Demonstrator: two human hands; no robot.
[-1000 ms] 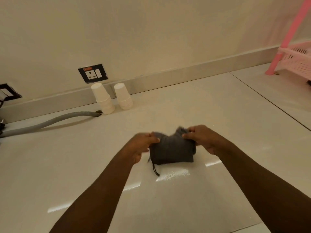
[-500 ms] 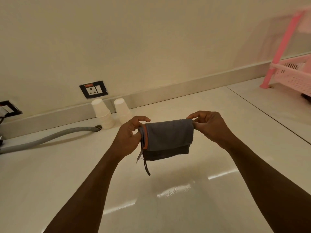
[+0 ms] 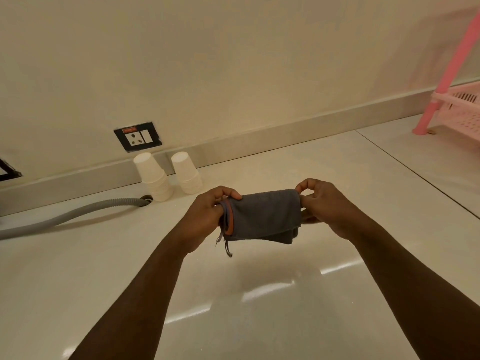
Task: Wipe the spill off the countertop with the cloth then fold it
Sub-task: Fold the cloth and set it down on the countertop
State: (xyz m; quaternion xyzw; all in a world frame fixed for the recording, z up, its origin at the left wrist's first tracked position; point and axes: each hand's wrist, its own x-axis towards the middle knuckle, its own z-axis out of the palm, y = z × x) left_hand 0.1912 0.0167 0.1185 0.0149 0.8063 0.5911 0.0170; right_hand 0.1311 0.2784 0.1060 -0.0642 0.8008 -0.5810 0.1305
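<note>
1. The left hand [image 3: 207, 216] pinches the left end of the grey cloth [image 3: 263, 216], thumb on top, fingers curled behind the orange-trimmed edge.
2. The right hand [image 3: 322, 206] pinches the cloth's upper right corner between thumb and forefinger, with the lower fingers tucked under the fabric.
3. The cloth hangs taut between both hands, lifted clear of the table [image 3: 259, 307], already doubled into a small rectangle with a loose thread dangling at its lower left.
4. Judging by this, wiping looks finished and the folding step is in hand; no spill is visible on the glossy surface.
5. The next move probably calls for bringing the two ends together for another fold, or laying the cloth down flat.
6. Both forearms reach forward, roughly level.
7. Beyond sit two stacks of paper cups [image 3: 168, 176], a grey hose [image 3: 78, 214], a wall socket [image 3: 137, 136] and a pink rack [image 3: 457, 105].
</note>
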